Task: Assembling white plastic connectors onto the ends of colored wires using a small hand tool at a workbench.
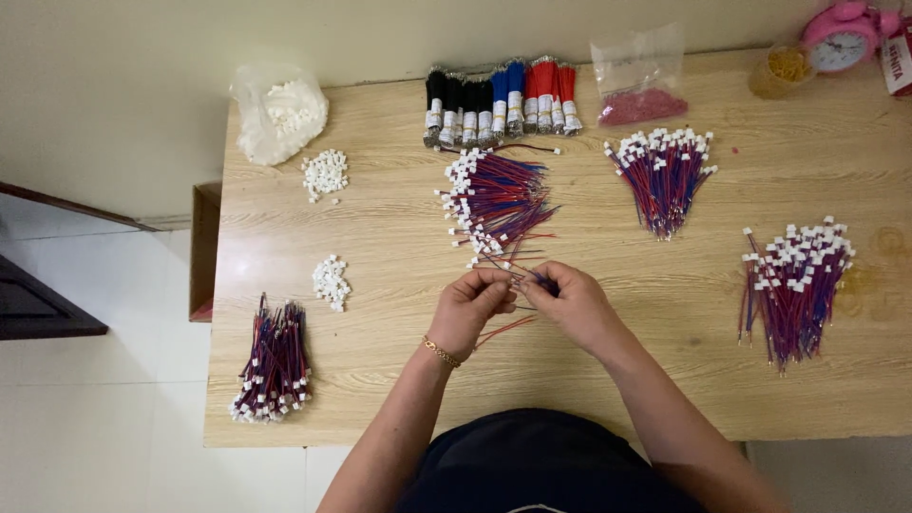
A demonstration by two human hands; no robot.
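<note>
A home piecework bench: wooden table on tiled floor, sorted wire bundles, bagged white connectors, pink clock.

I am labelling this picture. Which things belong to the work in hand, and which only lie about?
In the work: left hand, right hand, wires pinched between them, wire pile just beyond.

Lying about: pink clock, bag of red bits, jar.

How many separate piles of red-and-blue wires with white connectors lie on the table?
4: one pile at the front left corner, one in the middle beyond the hands, one at back right of centre, one at far right. None looks hidden.
</note>
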